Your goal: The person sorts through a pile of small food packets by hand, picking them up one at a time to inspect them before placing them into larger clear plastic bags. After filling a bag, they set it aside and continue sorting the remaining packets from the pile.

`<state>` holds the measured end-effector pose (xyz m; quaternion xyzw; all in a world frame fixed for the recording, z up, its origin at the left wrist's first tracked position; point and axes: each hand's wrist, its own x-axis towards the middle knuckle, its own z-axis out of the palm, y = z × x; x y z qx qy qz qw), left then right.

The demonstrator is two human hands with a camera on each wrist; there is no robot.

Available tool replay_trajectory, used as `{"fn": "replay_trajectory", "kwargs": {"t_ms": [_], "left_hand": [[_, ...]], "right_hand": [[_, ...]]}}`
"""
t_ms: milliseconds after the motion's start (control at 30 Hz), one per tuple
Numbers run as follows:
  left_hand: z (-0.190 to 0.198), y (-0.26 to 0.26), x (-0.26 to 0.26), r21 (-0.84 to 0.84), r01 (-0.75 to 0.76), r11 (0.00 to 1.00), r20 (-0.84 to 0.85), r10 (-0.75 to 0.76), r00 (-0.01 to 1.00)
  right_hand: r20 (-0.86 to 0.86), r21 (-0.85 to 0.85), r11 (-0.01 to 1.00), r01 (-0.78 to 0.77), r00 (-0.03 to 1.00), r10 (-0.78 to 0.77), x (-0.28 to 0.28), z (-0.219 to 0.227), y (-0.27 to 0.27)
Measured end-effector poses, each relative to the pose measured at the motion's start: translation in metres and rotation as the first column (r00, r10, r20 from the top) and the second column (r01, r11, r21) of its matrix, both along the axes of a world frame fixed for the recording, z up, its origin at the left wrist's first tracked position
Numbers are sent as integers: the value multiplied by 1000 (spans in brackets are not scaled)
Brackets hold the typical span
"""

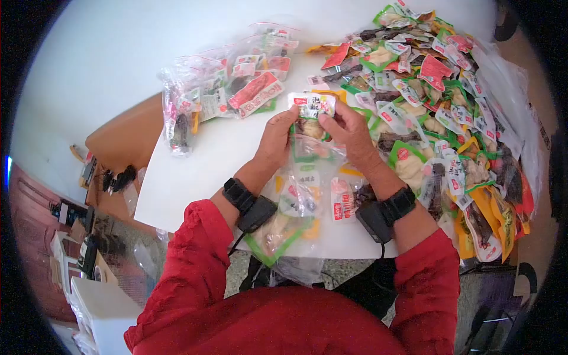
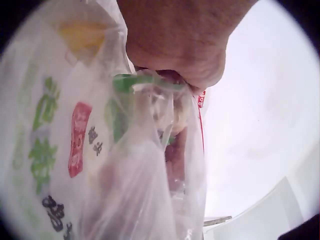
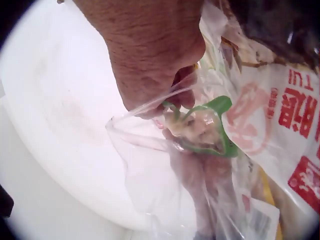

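Note:
Between both hands, a green-edged food packet (image 1: 310, 107) stands with its white label toward the head view and pale pieces showing below it. My left hand (image 1: 277, 135) grips the packet's left side, thumb at the label's edge. On its right side my right hand (image 1: 351, 131) grips it, thumb pressed on the front. In the right wrist view, the packet's green lower edge (image 3: 216, 151) shows through or beside a clear zip bag (image 3: 137, 165). That bag (image 1: 307, 198) hangs toward my body, holding several packets. The fingers behind the packet are mostly hidden.
Many sealed food packets (image 1: 408, 165) are heaped on the right of the white table (image 1: 177, 183). Filled clear zip bags (image 1: 204, 89) lie at the back left. A red-and-white packet (image 1: 342, 200) lies by my right wrist. The table's front edge is close to my body.

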<state>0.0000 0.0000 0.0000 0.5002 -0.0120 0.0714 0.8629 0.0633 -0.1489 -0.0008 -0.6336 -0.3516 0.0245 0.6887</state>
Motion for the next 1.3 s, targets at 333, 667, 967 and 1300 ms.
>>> {"fn": "replay_trajectory", "kwargs": {"t_ms": [333, 667, 967, 1300], "left_hand": [[-3, -6, -2, 179, -117, 977, -43, 127, 991], [-17, 6, 2, 260, -42, 965, -80, 65, 995], [-20, 2, 7, 190, -100, 977, -99, 120, 988], [-7, -11, -2, 124, -6, 992, -4, 7, 1000]], "right_hand": [[-11, -84, 995, 59, 998, -60, 8, -7, -5], [13, -176, 981, 79, 997, -78, 7, -4, -6], [-16, -143, 988, 56, 998, -58, 11, -13, -5], [8, -236, 966, 103, 995, -104, 10, -9, -5]]}}
